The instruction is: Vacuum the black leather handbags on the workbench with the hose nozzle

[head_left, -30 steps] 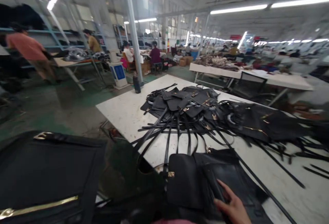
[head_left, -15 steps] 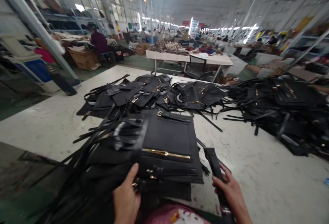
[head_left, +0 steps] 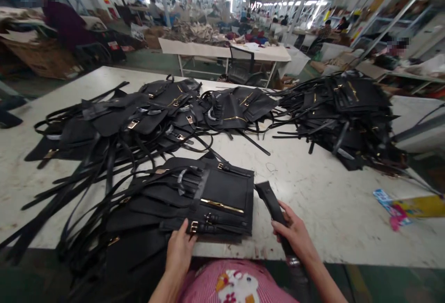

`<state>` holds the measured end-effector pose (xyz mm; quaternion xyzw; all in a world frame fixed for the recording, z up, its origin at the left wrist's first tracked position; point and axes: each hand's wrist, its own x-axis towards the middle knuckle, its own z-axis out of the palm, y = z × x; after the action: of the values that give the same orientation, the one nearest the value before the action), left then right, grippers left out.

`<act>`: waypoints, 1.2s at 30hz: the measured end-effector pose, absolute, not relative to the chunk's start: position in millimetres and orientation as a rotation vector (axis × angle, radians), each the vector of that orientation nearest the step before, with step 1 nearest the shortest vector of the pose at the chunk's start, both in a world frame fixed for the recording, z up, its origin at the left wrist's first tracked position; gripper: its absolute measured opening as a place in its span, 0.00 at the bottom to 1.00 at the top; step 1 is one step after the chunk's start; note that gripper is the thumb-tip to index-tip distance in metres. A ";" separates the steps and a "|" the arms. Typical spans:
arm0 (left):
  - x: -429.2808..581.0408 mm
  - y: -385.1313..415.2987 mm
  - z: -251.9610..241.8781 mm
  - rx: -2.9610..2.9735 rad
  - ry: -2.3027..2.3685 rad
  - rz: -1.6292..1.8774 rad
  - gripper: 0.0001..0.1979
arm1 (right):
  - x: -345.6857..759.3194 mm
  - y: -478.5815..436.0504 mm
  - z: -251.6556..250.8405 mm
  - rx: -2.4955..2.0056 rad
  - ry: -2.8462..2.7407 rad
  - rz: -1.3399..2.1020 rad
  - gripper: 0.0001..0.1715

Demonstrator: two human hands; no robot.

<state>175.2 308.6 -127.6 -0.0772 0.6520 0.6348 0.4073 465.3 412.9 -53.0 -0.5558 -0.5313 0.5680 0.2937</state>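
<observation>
A black bag [head_left: 227, 184] lies on a pile of similar black pieces at the table's near edge. It has a gold zipper [head_left: 222, 206], small gold buckles and a handle partly wrapped in clear film. My left hand [head_left: 179, 247] grips the near edge of this bag beside a gold buckle [head_left: 193, 227], its lower fingers partly hidden. To the right, my right hand [head_left: 294, 231] is closed around a black strap [head_left: 270, 201], whose broad flat end points up and left. A shiny metal-coloured part shows on the strap below the hand.
More black bags [head_left: 153, 112] with loose straps spread across the white table [head_left: 323, 210]. Another heap of black bags [head_left: 351, 112] stands at right, near a yellow and blue packet [head_left: 417, 205]. Beyond are a chair [head_left: 241, 64], another table [head_left: 215, 51] and people.
The camera view has tilted down and turned right. The bag under my left hand now lies lower and flatter on the pile. My right hand still holds the strap.
</observation>
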 end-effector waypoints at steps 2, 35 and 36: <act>172.0 286.4 -115.0 0.010 1.894 1.612 0.17 | 469.0 414.1 -50.4 -1.506 -1.389 1.546 0.37; 208.3 380.1 -140.0 2.306 1.675 0.033 0.38 | 441.7 369.6 -102.8 -1.322 -1.331 1.813 0.37; 208.1 378.6 -137.2 2.295 1.661 0.021 0.38 | 438.0 376.4 -101.5 -1.319 -1.302 1.790 0.37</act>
<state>208.1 378.6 -137.2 0.8004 0.5793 0.0072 0.1537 438.0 376.4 -101.5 -0.4917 -0.4852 0.6671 0.2789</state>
